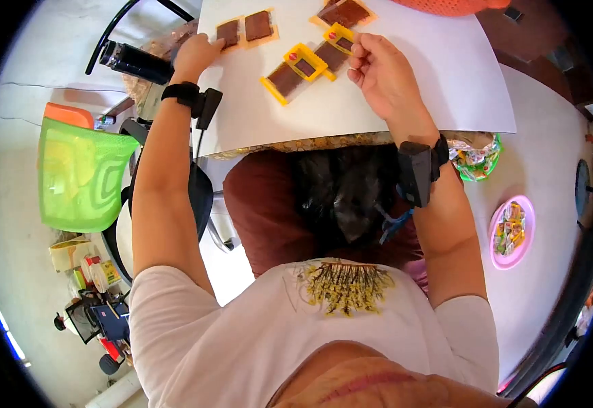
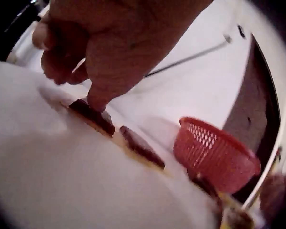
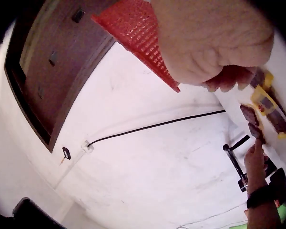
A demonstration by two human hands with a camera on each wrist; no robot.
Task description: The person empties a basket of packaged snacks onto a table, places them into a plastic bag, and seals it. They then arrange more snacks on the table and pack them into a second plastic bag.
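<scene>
My left hand reaches to the far left part of the white table, an outstretched finger touching the end of a flat brown slab in a clear packet. A second brown packet lies right beside it. Further right, my right hand has curled fingers, with thumb and forefinger pinching the edge of a packet with a yellow printed band. Another yellow-banded packet overlaps it on the left. Behind these lies one more brown packet. The right fingertips are partly hidden in the right wrist view.
A red plastic basket stands at the table's far side. A black bottle is left of the table, near a green chair back. A pink bowl of small wrapped items sits to the right, below the white tabletop.
</scene>
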